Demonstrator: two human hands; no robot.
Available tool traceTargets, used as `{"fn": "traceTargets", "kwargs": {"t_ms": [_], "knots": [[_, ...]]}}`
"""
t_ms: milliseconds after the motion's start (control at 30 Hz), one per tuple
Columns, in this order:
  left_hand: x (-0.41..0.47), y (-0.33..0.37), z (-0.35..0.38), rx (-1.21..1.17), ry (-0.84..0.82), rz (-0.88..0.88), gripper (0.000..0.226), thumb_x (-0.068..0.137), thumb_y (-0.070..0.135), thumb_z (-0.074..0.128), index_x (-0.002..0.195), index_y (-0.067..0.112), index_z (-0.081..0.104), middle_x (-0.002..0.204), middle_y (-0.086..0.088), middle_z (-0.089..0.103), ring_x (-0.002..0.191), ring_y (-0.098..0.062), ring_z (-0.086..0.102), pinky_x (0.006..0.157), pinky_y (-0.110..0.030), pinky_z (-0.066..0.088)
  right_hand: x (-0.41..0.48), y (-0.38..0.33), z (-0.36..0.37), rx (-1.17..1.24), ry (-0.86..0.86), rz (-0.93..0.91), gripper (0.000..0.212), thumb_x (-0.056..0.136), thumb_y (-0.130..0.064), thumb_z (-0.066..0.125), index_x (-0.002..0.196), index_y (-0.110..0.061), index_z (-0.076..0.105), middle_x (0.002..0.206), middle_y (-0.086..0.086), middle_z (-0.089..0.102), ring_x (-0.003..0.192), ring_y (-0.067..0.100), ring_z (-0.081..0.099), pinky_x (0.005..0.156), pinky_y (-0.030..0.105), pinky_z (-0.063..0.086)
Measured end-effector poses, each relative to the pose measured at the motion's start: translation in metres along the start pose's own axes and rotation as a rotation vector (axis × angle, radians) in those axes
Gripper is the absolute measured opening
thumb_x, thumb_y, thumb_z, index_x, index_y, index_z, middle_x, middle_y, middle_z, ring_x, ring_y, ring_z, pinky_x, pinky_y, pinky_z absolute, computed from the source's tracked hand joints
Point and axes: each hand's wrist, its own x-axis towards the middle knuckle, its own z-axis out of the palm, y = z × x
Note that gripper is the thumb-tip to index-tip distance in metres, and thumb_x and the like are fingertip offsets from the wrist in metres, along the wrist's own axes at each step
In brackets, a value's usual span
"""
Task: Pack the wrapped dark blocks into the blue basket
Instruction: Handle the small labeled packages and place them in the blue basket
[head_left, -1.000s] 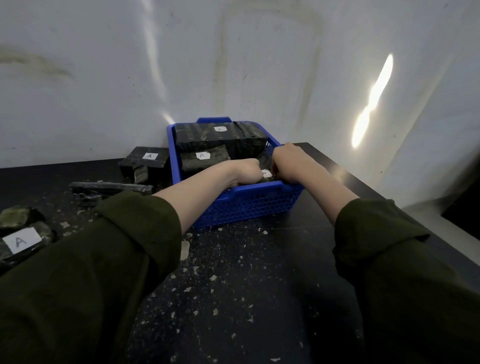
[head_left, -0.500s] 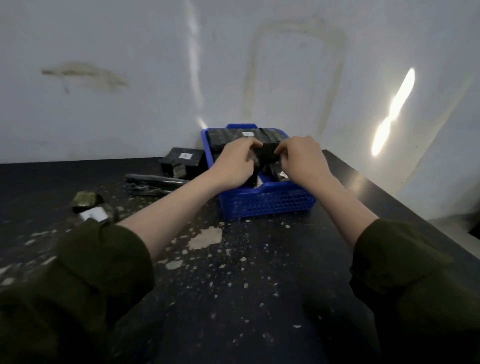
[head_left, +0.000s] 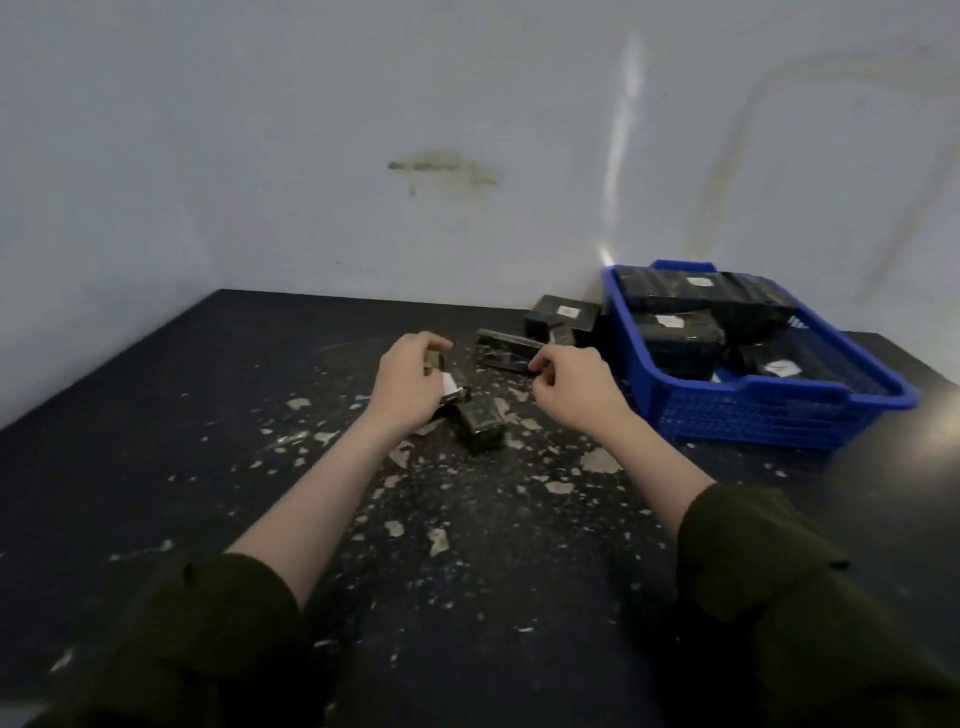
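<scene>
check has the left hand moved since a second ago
Yes: the left hand was inside the blue basket, now it is well left of it, over the table.

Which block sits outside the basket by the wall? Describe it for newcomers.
Find the blue basket at right. Beside its far left corner, by the wall, sits a wrapped dark block with a white label. Unlike the loose block at the left hand, it lies far back.

Black counter (head_left: 208, 415), surface littered with pale flakes (head_left: 601, 460) and specks. White wall (head_left: 311, 130) behind, bearing one brownish stain (head_left: 447, 169).
</scene>
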Motion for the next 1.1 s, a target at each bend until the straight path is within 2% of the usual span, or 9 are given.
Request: {"fn": "traceTargets", "kwargs": {"t_ms": [67, 167, 267, 367, 467, 600, 700, 867, 1100], "knots": [[-0.006, -0.016, -0.004, -0.030, 0.027, -0.089, 0.038, 0.089, -0.008, 0.044, 0.116, 0.010, 0.063, 0.126, -0.009, 0.058, 0.117, -0.023, 0.055, 0.095, -0.031, 0.046, 0.002, -0.009, 0.015, 0.042, -0.026, 0.013, 0.034, 0.093, -0.039, 0.061, 0.118, -0.016, 0.064, 0.099, 0.002, 0.070, 0.094, 0.021, 0.066, 0.086, 0.041, 0.056], [-0.012, -0.029, -0.001, -0.007, -0.011, -0.159, 0.040, 0.090, -0.008, 0.039, 0.121, 0.008, 0.060, 0.132, -0.012, 0.054, 0.119, -0.027, 0.053, 0.097, -0.033, 0.044, 0.001, -0.022, 0.036, -0.019, -0.091, 0.041, 0.074, 0.081, -0.072, 0.058, 0.128, -0.016, 0.054, 0.106, 0.002, 0.067, 0.097, 0.022, 0.064, 0.085, 0.041, 0.055], [-0.016, -0.031, 0.007, 0.011, -0.061, -0.154, 0.044, 0.090, -0.009, 0.038, 0.126, 0.007, 0.056, 0.138, -0.011, 0.046, 0.125, -0.025, 0.048, 0.099, -0.028, 0.039, -0.004, -0.031, 0.054, -0.192, -0.145, 0.037, 0.095, 0.068, -0.082, 0.063, 0.134, -0.015, 0.046, 0.121, 0.005, 0.062, 0.110, 0.027, 0.060, 0.089, 0.040, 0.053], [-0.018, -0.030, 0.011, -0.036, -0.056, -0.164, 0.044, 0.090, -0.009, 0.039, 0.127, 0.009, 0.055, 0.137, -0.010, 0.045, 0.125, -0.024, 0.048, 0.107, -0.034, 0.040, -0.009, -0.033, 0.061, -0.147, -0.103, 0.053, 0.076, 0.071, -0.062, 0.074, 0.125, -0.017, 0.045, 0.114, 0.003, 0.060, 0.107, 0.025, 0.058, 0.083, 0.037, 0.051], [-0.018, -0.027, 0.008, -0.057, -0.033, -0.155, 0.038, 0.093, 0.001, 0.048, 0.129, 0.010, 0.054, 0.134, -0.009, 0.047, 0.120, -0.023, 0.050, 0.106, -0.033, 0.041, -0.016, -0.032, 0.057, 0.140, -0.003, 0.150, 0.054, 0.077, -0.042, 0.079, 0.115, -0.018, 0.049, 0.101, -0.006, 0.055, 0.092, 0.014, 0.055, 0.073, 0.030, 0.045], [-0.023, -0.016, 0.003, -0.202, -0.045, -0.022, 0.036, 0.090, 0.024, 0.066, 0.124, 0.017, 0.060, 0.122, 0.000, 0.056, 0.107, -0.012, 0.055, 0.091, -0.024, 0.044, -0.027, -0.033, 0.043, 1.139, -0.049, 0.435, 0.037, 0.089, -0.018, 0.070, 0.121, -0.003, 0.059, 0.111, 0.009, 0.066, 0.102, 0.025, 0.066, 0.073, 0.033, 0.058], [-0.032, -0.011, 0.009, -0.306, -0.210, 0.079, 0.039, 0.084, 0.027, 0.074, 0.120, 0.024, 0.060, 0.119, 0.005, 0.060, 0.104, -0.007, 0.059, 0.090, -0.026, 0.051, -0.040, -0.031, 0.033, 1.526, -0.121, 0.436, 0.021, 0.095, -0.013, 0.056, 0.111, -0.002, 0.062, 0.110, 0.016, 0.064, 0.103, 0.028, 0.061, 0.079, 0.034, 0.056], [-0.038, -0.010, 0.018, -0.334, -0.256, 0.224, 0.057, 0.077, 0.023, 0.082, 0.129, 0.024, 0.058, 0.120, 0.011, 0.060, 0.109, 0.001, 0.058, 0.091, -0.014, 0.049, -0.052, -0.026, 0.032, 1.669, -0.121, 0.435, 0.031, 0.100, -0.022, 0.051, 0.124, -0.003, 0.060, 0.107, 0.015, 0.072, 0.093, 0.025, 0.071, 0.074, 0.031, 0.061], [-0.039, -0.009, 0.022, -0.357, -0.043, 0.232, 0.054, 0.073, 0.018, 0.084, 0.121, 0.022, 0.060, 0.113, 0.009, 0.064, 0.100, 0.000, 0.062, 0.082, -0.018, 0.055, -0.050, -0.026, 0.037, 1.558, -0.053, 0.372, 0.032, 0.099, -0.026, 0.056, 0.124, -0.008, 0.060, 0.117, 0.018, 0.071, 0.101, 0.026, 0.069, 0.083, 0.035, 0.059]]}}
